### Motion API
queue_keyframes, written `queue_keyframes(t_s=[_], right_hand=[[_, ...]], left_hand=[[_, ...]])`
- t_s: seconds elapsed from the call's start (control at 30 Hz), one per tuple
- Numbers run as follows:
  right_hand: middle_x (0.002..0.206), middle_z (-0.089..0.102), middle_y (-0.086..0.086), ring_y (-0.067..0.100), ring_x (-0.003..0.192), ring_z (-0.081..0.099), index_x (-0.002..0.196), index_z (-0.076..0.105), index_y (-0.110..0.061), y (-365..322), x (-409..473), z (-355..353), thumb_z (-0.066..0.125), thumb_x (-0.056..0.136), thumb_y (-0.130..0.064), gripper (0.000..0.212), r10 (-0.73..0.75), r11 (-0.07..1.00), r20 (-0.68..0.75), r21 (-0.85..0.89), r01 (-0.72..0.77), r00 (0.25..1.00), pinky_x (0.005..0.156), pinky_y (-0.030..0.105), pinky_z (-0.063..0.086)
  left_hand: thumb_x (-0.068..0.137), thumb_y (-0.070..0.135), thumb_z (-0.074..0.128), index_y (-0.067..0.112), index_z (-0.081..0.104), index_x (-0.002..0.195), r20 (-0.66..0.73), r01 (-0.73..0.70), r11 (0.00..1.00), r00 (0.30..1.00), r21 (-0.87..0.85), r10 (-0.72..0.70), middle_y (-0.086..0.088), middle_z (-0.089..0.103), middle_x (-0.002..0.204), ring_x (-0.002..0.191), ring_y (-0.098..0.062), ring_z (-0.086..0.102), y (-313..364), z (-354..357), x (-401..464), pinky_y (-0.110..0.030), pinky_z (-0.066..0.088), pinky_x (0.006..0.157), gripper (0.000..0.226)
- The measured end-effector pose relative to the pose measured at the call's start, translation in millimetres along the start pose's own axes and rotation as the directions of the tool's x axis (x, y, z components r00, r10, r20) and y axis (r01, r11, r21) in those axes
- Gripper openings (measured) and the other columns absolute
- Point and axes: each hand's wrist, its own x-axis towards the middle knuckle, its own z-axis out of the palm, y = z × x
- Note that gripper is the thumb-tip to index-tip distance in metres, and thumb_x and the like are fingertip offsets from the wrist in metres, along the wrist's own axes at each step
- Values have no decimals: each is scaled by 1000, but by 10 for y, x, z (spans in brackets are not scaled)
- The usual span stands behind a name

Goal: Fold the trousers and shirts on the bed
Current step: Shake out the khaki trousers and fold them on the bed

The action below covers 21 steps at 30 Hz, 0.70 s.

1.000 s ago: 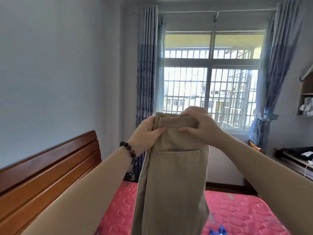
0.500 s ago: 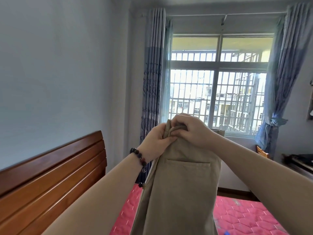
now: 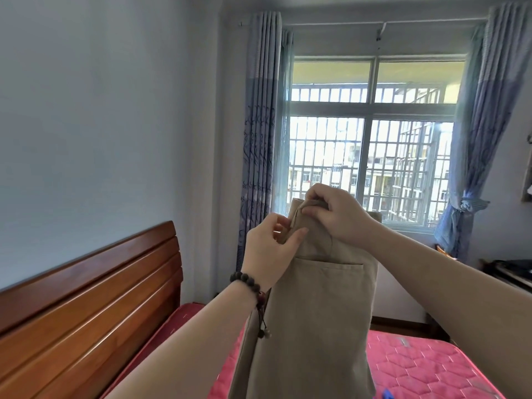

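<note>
Trousers: you've got the beige trousers (image 3: 313, 312) up in the air above the bed (image 3: 426, 367), waistband at the top, back pocket facing you, legs hanging straight down from your grip.
Right hand: your right hand (image 3: 338, 216) is curled over the top of the waistband, fingers clamped down on the fabric.
Left hand: your left hand (image 3: 269, 251) pinches the waistband edge just below and left of the right, thumb against the cloth.
Wrist: bead bracelet (image 3: 250, 286) on your left wrist.
</note>
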Motion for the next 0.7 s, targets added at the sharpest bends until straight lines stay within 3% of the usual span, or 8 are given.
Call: queue_keyframes(t_s=[0.07,0.17,0.23,0.33,0.4,0.53,0.6,0.7], right_hand=[[74,58,-15,-14,71,54,76,52,-23,-11,1,-12,64,88,-3,26,10,1000,-14,6,-10,1000,67,3,37],[77,61,-10,-4,75,56,81,54,-19,-27,-3,-23,65,89,-7,18,9,1000,15,-15,-9,1000,69,6,39],[85,67,-2,10,83,61,87,60,-14,-23,15,-92,67,88,-14,8,35,999,82,-44,-31,996,76,17,46],[91,70,9,22,89,64,95,69,-8,14,60,-207,69,88,-25,19,111,988,202,-126,-87,973,83,33,49],[84,69,15,22,79,63,89,70,-1,24,73,-222,71,86,-24,23,111,989,195,-121,-88,974,77,38,49],[50,40,-7,2,47,38,54,50,-16,18,63,-157,77,80,-22,38,79,992,117,-103,-67,990,51,19,29],[51,40,-9,1,48,39,56,51,-19,14,68,-198,78,79,-27,36,77,992,150,-116,-59,986,51,17,29],[63,57,-11,-2,59,51,72,64,-25,94,112,-455,80,74,-38,21,188,936,311,-343,-74,931,51,11,36]], left_hand=[[77,37,77,23,64,76,10,16,999,1000,36,-17,9,65,71,65,-3,60,3,-6,13,-15,49,60,20],[79,24,77,15,67,67,42,81,996,996,-41,-79,6,63,63,56,0,53,36,-11,63,-14,43,56,18],[80,17,77,5,70,70,65,148,977,988,-155,-140,-4,66,65,58,-5,54,72,-14,88,-19,45,57,17],[84,12,73,2,72,75,103,196,944,979,-267,-174,-7,68,69,63,-10,59,116,11,63,-25,51,62,14],[86,11,71,5,72,76,161,232,920,969,-316,-189,-7,70,72,67,-11,62,127,28,57,-30,53,67,12],[84,17,73,3,72,74,220,275,898,953,-344,-208,-7,68,68,66,-16,61,97,43,134,-36,53,68,18],[83,16,74,8,74,70,212,271,892,956,-361,-205,-8,68,68,66,-17,62,79,46,177,-36,54,69,16],[80,15,77,16,76,66,164,293,856,955,-425,-245,-6,71,71,68,-18,64,27,-8,268,-38,56,71,14]])
